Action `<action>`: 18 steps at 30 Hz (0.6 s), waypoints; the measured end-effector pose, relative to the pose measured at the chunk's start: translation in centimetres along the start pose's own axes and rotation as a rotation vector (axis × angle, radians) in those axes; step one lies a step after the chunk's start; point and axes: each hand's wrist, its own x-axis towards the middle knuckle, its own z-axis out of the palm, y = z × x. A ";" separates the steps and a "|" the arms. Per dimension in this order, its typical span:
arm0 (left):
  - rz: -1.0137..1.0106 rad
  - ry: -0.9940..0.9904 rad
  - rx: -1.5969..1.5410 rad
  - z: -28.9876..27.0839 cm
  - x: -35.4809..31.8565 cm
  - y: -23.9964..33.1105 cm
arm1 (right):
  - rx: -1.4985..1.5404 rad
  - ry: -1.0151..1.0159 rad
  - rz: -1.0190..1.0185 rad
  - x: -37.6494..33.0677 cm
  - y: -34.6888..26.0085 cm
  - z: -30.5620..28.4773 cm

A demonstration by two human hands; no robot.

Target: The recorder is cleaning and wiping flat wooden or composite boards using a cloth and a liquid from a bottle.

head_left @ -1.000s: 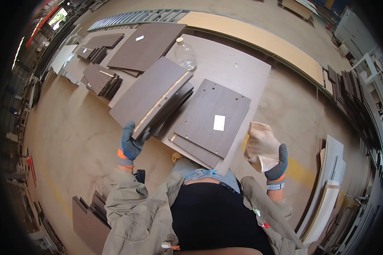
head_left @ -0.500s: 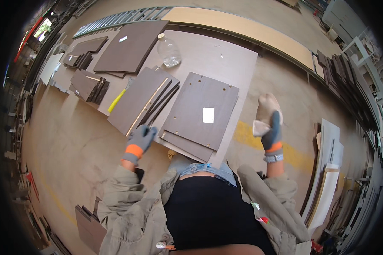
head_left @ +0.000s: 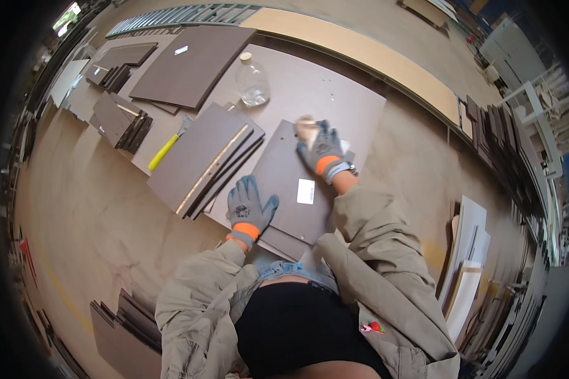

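Two gloved hands are laid on one brown panel (head_left: 291, 189), which lies flat on a larger board (head_left: 335, 104) on the floor, just in front of the person. The left hand (head_left: 248, 208) is spread flat, fingers apart, on the panel's near-left edge and grips nothing. The right hand (head_left: 322, 151) is pressed on the panel's far edge with a pale cloth (head_left: 307, 128) under its fingers; whether the cloth is pinched or only pressed down cannot be told.

Judged from this, wiping has only been started at the far edge: most of the panel's face, around its one white label (head_left: 305, 191), is not yet covered by the cloth.

One clear bottle (head_left: 253, 82) is stood beyond the panel. One yellow-handled tool (head_left: 165, 151) is lain left of the panel. One stack of about three panels (head_left: 205, 161) is fanned just left of it, touching or nearly so. One broad panel (head_left: 193, 63) and further small stacks are seen beyond and left; their number cannot be counted surely.
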 end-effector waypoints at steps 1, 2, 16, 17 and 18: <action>0.025 0.052 0.037 0.5 0.0 0.1 | -0.019 0.012 -0.060 1.1 -1.0 2.1; 0.005 0.056 0.039 0.8 -0.1 -0.3 | -0.046 -0.025 -0.139 1.0 -3.7 2.3; -0.051 0.088 0.044 1.0 -0.2 -0.3 | 0.001 0.250 -0.292 -3.0 5.9 1.3; -0.043 0.106 0.069 0.9 -0.6 -0.2 | 0.008 0.222 -0.329 -5.7 5.4 0.9; -0.035 0.091 0.062 0.9 -0.7 -0.1 | 0.019 0.198 -0.355 -8.6 4.8 1.0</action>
